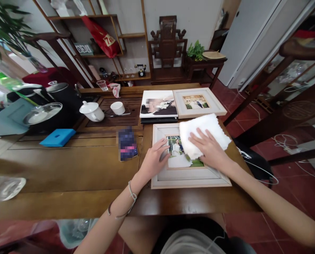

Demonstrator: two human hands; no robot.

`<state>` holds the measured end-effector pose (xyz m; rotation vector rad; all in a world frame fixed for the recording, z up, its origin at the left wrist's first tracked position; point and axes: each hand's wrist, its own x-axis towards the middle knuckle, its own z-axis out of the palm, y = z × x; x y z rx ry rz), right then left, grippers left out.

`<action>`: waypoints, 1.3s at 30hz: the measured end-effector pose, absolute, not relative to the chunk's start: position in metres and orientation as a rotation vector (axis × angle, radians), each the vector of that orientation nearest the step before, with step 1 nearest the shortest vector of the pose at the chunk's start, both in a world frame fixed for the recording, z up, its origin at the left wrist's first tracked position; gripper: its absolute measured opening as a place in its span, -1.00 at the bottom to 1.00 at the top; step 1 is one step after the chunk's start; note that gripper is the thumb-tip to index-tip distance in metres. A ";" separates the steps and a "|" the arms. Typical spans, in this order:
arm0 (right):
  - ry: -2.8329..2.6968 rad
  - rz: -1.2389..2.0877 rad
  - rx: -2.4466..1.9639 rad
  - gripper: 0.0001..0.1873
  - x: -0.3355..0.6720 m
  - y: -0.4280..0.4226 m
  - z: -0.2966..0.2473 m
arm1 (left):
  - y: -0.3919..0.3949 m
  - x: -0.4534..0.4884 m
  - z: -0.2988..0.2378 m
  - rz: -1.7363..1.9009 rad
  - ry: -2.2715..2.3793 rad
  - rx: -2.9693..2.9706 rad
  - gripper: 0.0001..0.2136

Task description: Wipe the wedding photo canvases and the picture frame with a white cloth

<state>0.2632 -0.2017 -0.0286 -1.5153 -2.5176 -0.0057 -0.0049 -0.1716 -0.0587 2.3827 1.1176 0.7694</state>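
Observation:
A light wooden picture frame (191, 180) lies on the table in front of me, with a wedding photo (176, 145) behind its wide pale border. My left hand (156, 157) rests on the left side of this frame, its fingers apart and slightly bent, the tips near the photo's edge. Flat on a folded white cloth (199, 127), my right hand (207, 146) spreads its fingers and presses it against the frame's upper right part. The cloth covers that corner and some of the photo.
Behind lie a photo album (159, 110) and a second picture frame (218, 106). To the left are a blurred-out phone (128, 144), a blue sponge-like block (58, 137), a lidded white cup (91, 111), a small white bowl (117, 108) and a black pot (44, 121). A wooden chair (273, 120) stands right.

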 end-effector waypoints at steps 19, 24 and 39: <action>-2.494 -0.196 -1.550 -0.15 0.286 -0.153 -0.026 | -0.171 -0.006 -0.062 0.796 1.082 2.407 -0.75; -2.658 -0.052 -1.454 -0.03 0.278 -0.199 -0.021 | -0.171 -0.006 -0.063 0.795 1.092 2.403 -0.76; -2.277 0.016 -1.555 -0.16 0.285 -0.201 -0.023 | -0.171 -0.006 -0.064 0.802 1.086 2.392 -0.77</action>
